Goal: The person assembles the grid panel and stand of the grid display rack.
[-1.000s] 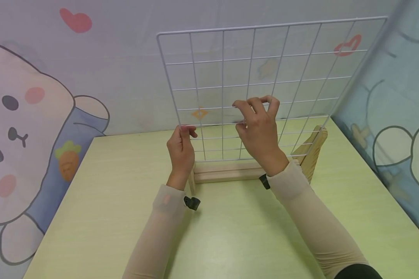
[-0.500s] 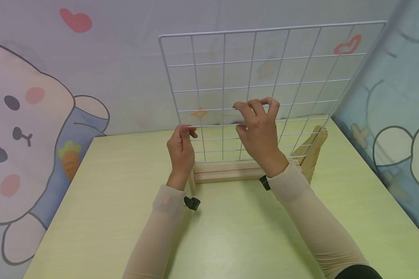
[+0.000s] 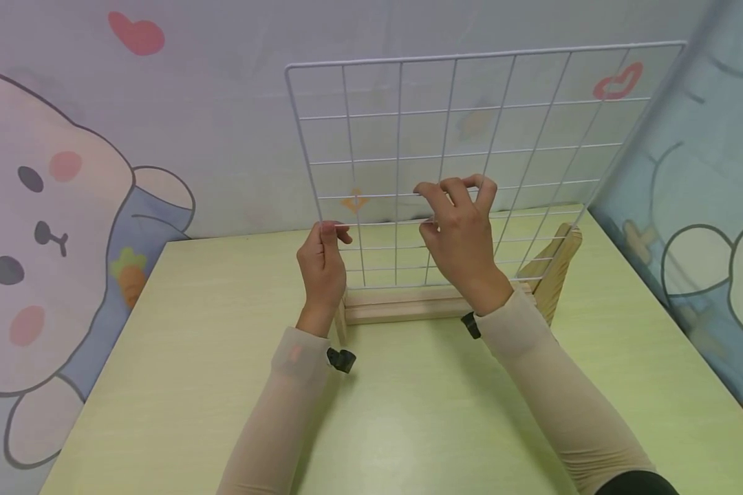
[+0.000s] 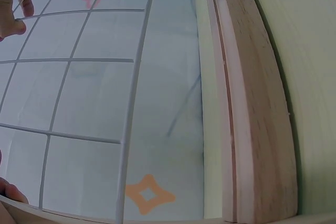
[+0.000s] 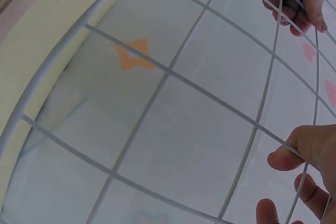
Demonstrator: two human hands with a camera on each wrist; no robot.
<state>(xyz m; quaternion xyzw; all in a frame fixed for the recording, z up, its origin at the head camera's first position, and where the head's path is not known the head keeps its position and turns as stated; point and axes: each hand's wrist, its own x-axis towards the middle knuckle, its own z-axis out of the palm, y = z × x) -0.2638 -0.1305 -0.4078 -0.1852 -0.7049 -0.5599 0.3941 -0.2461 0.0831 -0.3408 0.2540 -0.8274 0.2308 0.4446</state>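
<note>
A white wire grid panel [image 3: 399, 112] stands nearly upright over a wooden stand, its lower edge right at the stand's front crossbar [image 3: 402, 314]. My left hand [image 3: 323, 271] pinches the panel's left edge wire between thumb and fingers. With spread, bent fingers, my right hand [image 3: 464, 237] grips the wires near the panel's lower middle. In the right wrist view, the thumb [image 5: 287, 157] lies against a wire and fingertips show through the mesh. The left wrist view shows the panel's bottom wire [image 4: 135, 72] apart from the wooden bar [image 4: 262, 98] in that view.
The stand's wooden right side piece [image 3: 560, 275] slants up behind the panel's lower right corner. A pale yellow-green table [image 3: 408, 412] carries the stand. Close behind it hangs a backdrop [image 3: 235, 137] printed with cartoon figures, and another printed side [image 3: 687, 172] rises at the right.
The panel's top edge has dropped slightly while its lower edge stays almost in place, so the panel tilts a little. Both hands keep their grip. The backdrop at left has shifted slightly right.
</note>
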